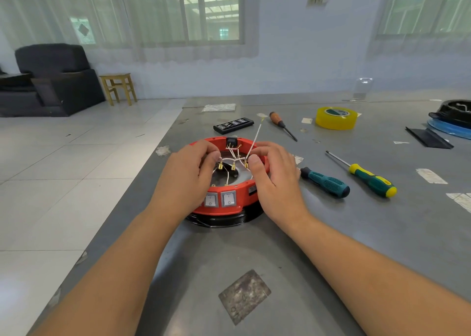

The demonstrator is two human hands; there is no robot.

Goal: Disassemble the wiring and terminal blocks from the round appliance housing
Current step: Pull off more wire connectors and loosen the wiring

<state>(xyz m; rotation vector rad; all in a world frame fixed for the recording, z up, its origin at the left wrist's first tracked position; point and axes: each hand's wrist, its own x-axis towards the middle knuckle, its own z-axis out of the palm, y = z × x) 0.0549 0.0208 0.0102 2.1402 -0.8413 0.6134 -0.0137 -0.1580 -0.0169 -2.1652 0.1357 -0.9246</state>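
1. The left hand (pixel 190 172) is curling over the left rim of the round housing, its fingertips pinching a white wire (pixel 229 160) close to a brass terminal (pixel 220 166).
2. The right hand (pixel 274 176) is curling over the right rim, thumb and forefinger pinching a second brass terminal (pixel 246 165) on a white lead (pixel 255 138) that is sticking up and away toward the far edge of the table.
3. The red round housing (pixel 226 180) is sitting on a black base (pixel 224 219) near the left edge of the grey table (pixel 356 233), open side up, with two rocker switches (pixel 220 199) facing the person and a black socket (pixel 231 140) set in its far wall.
4. More white wires with brass ends are lying tangled inside the housing, between the two hands.
5. Just right of the housing, a teal-handled screwdriver (pixel 325 182) and a green-and-yellow screwdriver (pixel 367 176) are lying on the table.
6. Farther back, a wooden-handled screwdriver (pixel 281 124), a black bit case (pixel 233 125) and a yellow tape roll (pixel 336 118) are resting near the far edge.
7. At the right edge, a black round part (pixel 453 112) is sitting on a blue ring (pixel 451 129).
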